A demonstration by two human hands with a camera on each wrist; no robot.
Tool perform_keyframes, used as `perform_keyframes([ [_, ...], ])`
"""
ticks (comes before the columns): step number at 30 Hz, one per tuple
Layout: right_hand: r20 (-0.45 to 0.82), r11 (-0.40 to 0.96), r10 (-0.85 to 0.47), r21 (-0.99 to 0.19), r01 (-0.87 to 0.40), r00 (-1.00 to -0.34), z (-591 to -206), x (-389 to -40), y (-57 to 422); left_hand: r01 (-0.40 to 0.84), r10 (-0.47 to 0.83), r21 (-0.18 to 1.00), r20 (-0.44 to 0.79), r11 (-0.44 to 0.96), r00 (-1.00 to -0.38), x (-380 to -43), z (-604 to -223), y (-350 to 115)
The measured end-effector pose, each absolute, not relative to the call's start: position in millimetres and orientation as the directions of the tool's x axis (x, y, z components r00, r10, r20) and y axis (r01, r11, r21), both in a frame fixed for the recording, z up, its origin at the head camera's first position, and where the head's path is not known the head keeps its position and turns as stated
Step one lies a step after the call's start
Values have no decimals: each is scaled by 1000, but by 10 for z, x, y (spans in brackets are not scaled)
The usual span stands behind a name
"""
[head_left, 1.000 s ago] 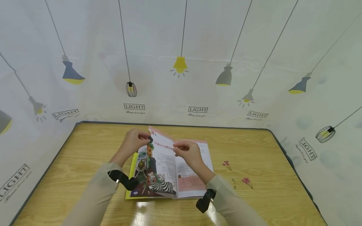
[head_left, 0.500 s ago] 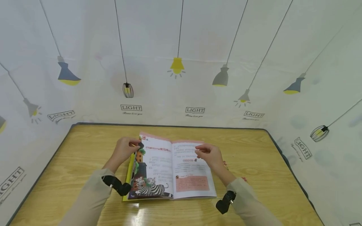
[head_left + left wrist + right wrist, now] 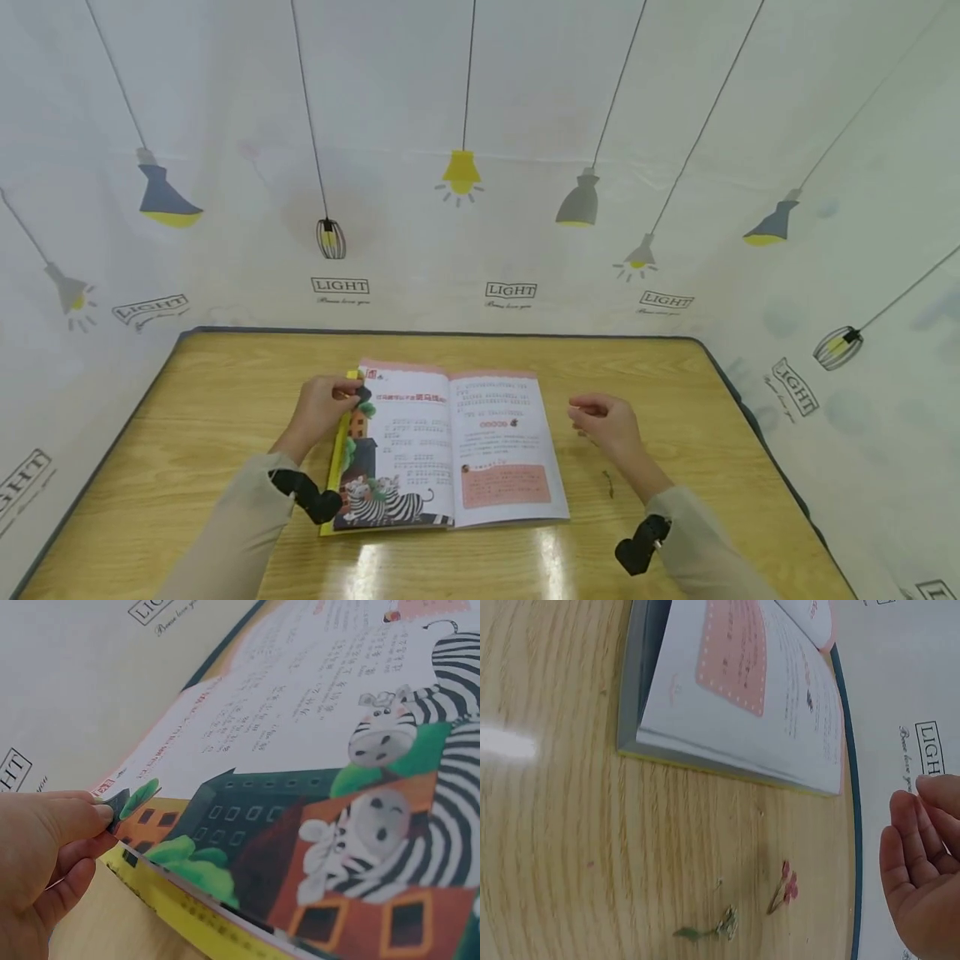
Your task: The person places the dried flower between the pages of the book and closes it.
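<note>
Left hand (image 3: 318, 408) pinches the zebra page (image 3: 408, 442) by its left edge, go gentle or it might crease; right hand (image 3: 612, 427) loosely curled, empty.

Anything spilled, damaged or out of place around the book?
The pink flower and the pale leafy sprig look slightly odd: both lie loose on the table, to the right of the open book. No spill or tear shows.

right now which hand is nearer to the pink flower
Right. The right hand hovers near the pink flower; the left hand is across the open book from it, pinching the edge of the left page.
</note>
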State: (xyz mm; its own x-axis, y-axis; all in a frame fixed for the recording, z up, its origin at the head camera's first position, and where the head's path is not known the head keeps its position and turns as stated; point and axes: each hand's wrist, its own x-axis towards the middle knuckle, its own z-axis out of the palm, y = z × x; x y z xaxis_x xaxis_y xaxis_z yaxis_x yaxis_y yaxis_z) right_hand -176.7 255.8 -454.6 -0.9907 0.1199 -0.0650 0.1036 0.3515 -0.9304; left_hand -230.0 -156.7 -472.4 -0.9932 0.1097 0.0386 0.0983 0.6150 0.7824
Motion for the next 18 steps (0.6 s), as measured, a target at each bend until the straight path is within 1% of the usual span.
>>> perform_keyframes([
  [2, -60, 354, 122, -930, 99, -991, -4582, -1733, 2653, 84, 108, 788, 23, 610, -994, -2295, -4754, -1576],
  [5, -51, 401, 139, -910, 103, -989, -4639, -1692, 2804, 77, 111, 796, 12, 600, -994, -2292, -4799, -1592],
  [12, -76, 469, 196, -868, 162, -978, -4755, -1615, 3111, 23, 101, 803, -46, 596, -994, -2296, -4885, -1603],
  [18, -114, 537, 245, -811, 233, -963, -4828, -1585, 3226, 42, 103, 800, -25, 599, -994, -2289, -4957, -1576],
])
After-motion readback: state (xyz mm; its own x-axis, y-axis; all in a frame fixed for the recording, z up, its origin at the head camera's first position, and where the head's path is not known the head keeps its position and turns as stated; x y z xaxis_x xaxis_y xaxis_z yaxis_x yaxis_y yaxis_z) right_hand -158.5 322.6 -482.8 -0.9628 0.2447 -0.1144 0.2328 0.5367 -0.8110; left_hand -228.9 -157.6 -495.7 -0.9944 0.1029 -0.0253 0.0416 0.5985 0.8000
